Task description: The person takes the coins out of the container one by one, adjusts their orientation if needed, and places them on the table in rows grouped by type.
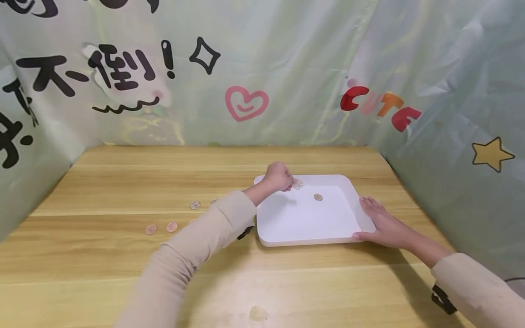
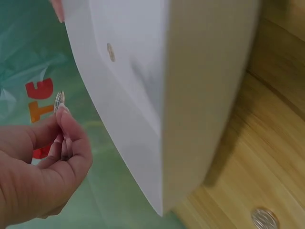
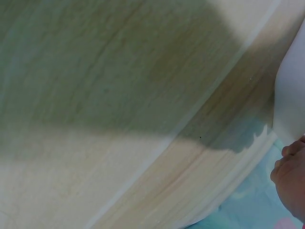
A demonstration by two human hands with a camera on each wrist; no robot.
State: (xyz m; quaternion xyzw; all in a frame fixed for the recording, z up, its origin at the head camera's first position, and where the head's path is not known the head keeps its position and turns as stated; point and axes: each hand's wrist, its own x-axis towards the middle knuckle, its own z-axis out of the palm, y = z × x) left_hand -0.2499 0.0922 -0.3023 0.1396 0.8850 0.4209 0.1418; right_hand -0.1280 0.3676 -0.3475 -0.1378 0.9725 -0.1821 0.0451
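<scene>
Over the far left part of a white tray [image 1: 303,214], my left hand [image 1: 279,176] pinches a silver coin [image 2: 59,101] between thumb and fingertips. A second silver coin [image 1: 318,197] lies on the tray's floor. My right hand [image 1: 379,223] holds the tray at its right side, thumb at the near right corner; in the right wrist view only part of this hand [image 3: 291,179] shows. Left of the tray lie a silver coin [image 1: 195,205] and copper-coloured coins [image 1: 172,227], some partly hidden by the left sleeve.
The wooden table [image 1: 102,273] carries everything. A printed fabric curtain [image 1: 287,59] stands behind it and along both sides. Another copper-coloured coin [image 1: 151,229] lies furthest left. A dark strap piece [image 1: 246,232] hangs under the left sleeve.
</scene>
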